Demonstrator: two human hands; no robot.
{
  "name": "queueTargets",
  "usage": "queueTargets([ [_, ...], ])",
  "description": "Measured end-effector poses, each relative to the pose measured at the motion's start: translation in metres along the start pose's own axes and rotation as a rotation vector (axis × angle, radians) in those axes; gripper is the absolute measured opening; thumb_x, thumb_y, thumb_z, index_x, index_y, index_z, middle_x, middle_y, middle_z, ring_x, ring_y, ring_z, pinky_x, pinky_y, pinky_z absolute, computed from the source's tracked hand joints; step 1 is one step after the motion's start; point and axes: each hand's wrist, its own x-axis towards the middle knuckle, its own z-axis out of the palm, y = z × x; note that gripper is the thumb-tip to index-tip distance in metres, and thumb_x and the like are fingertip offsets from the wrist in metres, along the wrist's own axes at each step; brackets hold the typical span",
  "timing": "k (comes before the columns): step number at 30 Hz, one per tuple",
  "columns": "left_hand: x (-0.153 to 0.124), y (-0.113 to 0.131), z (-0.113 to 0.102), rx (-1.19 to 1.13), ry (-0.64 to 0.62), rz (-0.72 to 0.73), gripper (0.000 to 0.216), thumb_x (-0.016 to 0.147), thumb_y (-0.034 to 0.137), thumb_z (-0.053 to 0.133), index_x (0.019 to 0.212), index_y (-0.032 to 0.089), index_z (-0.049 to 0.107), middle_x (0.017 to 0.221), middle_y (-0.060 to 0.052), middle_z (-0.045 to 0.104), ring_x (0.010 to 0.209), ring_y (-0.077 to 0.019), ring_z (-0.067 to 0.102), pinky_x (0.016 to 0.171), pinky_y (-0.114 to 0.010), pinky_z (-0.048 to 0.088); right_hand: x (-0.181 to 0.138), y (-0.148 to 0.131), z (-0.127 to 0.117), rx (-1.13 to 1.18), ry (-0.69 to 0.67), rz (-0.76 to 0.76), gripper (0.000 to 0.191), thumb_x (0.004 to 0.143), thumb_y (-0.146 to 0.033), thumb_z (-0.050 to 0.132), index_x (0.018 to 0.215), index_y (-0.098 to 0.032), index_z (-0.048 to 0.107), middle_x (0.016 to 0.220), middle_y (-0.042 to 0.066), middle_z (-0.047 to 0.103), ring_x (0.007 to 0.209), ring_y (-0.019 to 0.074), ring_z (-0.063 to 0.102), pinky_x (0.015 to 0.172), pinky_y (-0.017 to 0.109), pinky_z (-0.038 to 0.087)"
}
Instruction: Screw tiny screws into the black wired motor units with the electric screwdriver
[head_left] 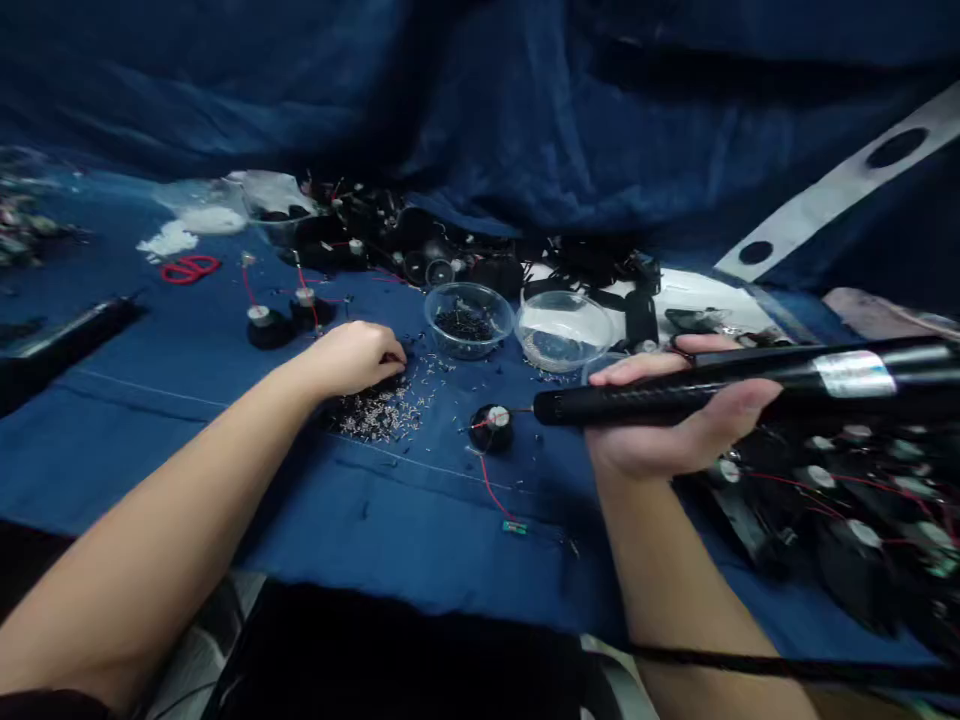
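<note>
My right hand point(660, 440) is wrapped round a black electric screwdriver point(630, 402) with a silver label, held nearly level. Its thin bit points left towards a small round black part point(491, 428) with a white centre. From that part a red wire runs down to a little green circuit board point(514, 527). My left hand point(360, 355) is over a scattered pile of tiny screws point(382, 412), fingers curled together. Whatever is between those fingertips is hidden. Behind the left hand stand two similar black parts point(270, 327) with red wires.
Two clear plastic bowls point(469, 290) stand beyond the black part, the left one holding dark screws. Red-handled scissors point(189, 268) lie at the back left. Many wired black parts point(862, 530) crowd the right side. A dark long tool point(75, 335) lies far left.
</note>
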Motion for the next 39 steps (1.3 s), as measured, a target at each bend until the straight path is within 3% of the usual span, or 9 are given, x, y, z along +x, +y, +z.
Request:
queueTargets([
  [4,0.002,0.007,0.003,-0.082,0.22,0.085,0.035,0.101,0.034,0.05,0.101,0.017,0.08,0.106,-0.011,0.079,0.1,-0.0274,0.073,0.092,-0.04,0.057,0.002,-0.004,-0.004,-0.014,-0.07,0.052,0.047,0.097,-0.064,0.05,0.093,-0.019,0.063,0.045,-0.006,0.058,0.033,0.0147,0.052,0.033,0.027,0.036],
  [7,0.0,0.025,0.003,-0.295,0.342,0.185,0.03,0.103,0.034,0.052,0.104,0.016,0.077,0.1,-0.009,0.079,0.09,-0.0212,0.073,0.087,-0.035,0.058,0.007,-0.01,-0.006,-0.002,-0.086,0.035,0.048,0.098,-0.065,0.048,0.092,-0.021,0.066,0.048,-0.005,0.057,0.033,0.015,0.053,0.032,0.029,0.037],
  [11,-0.004,0.061,0.008,-0.501,0.275,0.372,0.025,0.107,0.032,0.053,0.106,0.019,0.075,0.108,-0.006,0.082,0.101,-0.0192,0.077,0.095,-0.033,0.059,0.019,-0.02,-0.01,0.067,-0.126,-0.001,0.052,0.102,-0.066,0.042,0.091,-0.023,0.068,0.052,-0.005,0.056,0.034,0.0139,0.055,0.032,0.029,0.039],
  [15,-0.004,0.084,0.018,-0.663,0.09,0.506,0.023,0.111,0.031,0.051,0.113,0.021,0.072,0.13,-0.006,0.079,0.119,-0.0183,0.075,0.103,-0.032,0.058,0.015,-0.017,-0.014,0.086,-0.33,0.072,0.048,0.094,-0.068,0.059,0.094,-0.022,0.072,0.051,-0.003,0.061,0.036,0.0155,0.056,0.031,0.03,0.038],
  [19,-0.007,0.084,0.017,-0.642,0.037,0.509,0.024,0.111,0.031,0.051,0.114,0.021,0.072,0.121,-0.005,0.082,0.104,-0.0177,0.079,0.091,-0.028,0.06,-0.007,-0.001,-0.016,0.083,-0.458,0.133,0.038,0.092,-0.062,0.069,0.101,-0.025,0.073,0.057,-0.002,0.068,0.042,0.0165,0.061,0.039,0.032,0.044],
  [23,-0.009,0.076,0.008,-0.58,0.075,0.516,0.022,0.11,0.03,0.055,0.11,0.02,0.075,0.106,-0.003,0.083,0.091,-0.0156,0.079,0.08,-0.025,0.058,-0.02,0.013,-0.016,0.083,-0.406,0.089,0.038,0.094,-0.063,0.066,0.103,-0.027,0.072,0.057,-0.002,0.069,0.043,0.0176,0.061,0.04,0.033,0.045],
  [30,-0.002,0.066,0.015,-0.555,0.262,0.626,0.014,0.104,0.025,0.067,0.098,0.021,0.079,0.099,-0.003,0.082,0.091,-0.0152,0.077,0.087,-0.026,0.058,-0.017,0.026,-0.017,0.075,-0.298,0.127,0.039,0.095,-0.065,0.062,0.1,-0.028,0.072,0.054,-0.003,0.066,0.04,0.0173,0.06,0.037,0.032,0.043],
  [39,-0.003,0.067,0.016,-0.527,0.169,0.647,0.015,0.106,0.023,0.062,0.108,0.02,0.076,0.109,-0.005,0.082,0.098,-0.0169,0.079,0.089,-0.028,0.06,-0.012,0.027,-0.018,-0.008,-0.303,0.096,0.033,0.102,-0.059,0.057,0.101,-0.028,0.069,0.057,-0.004,0.066,0.042,0.0158,0.061,0.041,0.031,0.051],
])
